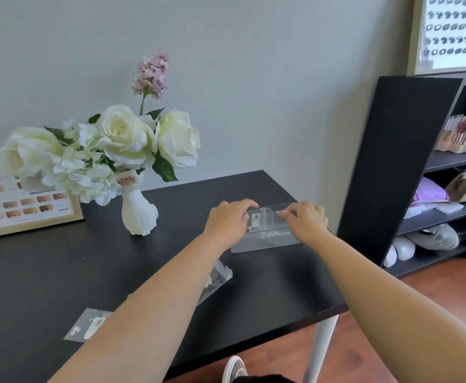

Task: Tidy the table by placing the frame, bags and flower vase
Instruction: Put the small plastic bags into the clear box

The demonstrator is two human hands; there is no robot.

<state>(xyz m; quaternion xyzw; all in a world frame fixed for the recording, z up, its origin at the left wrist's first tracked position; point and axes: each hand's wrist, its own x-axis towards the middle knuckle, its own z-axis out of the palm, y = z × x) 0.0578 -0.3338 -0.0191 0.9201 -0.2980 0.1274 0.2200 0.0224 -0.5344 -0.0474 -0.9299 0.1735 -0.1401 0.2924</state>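
Observation:
My left hand (227, 219) and my right hand (306, 218) both pinch the top edge of a small clear zip bag (267, 221) near the table's right end, over a clear acrylic stand (267, 243). A second clear bag (216, 280) lies partly under my left forearm. A third bag (88, 324) lies flat near the front edge. A white cat-shaped flower vase (139, 211) with white roses stands at the back. A gold-edged frame (24, 200) with nail colour samples leans at the back left.
The black table (60, 266) stands against a grey wall. A black shelf unit (403, 161) stands close to its right end, holding boxes, bags and white items. Another frame (447, 31) stands on top of the shelf. Below lies a wooden floor with my shoe (234, 369).

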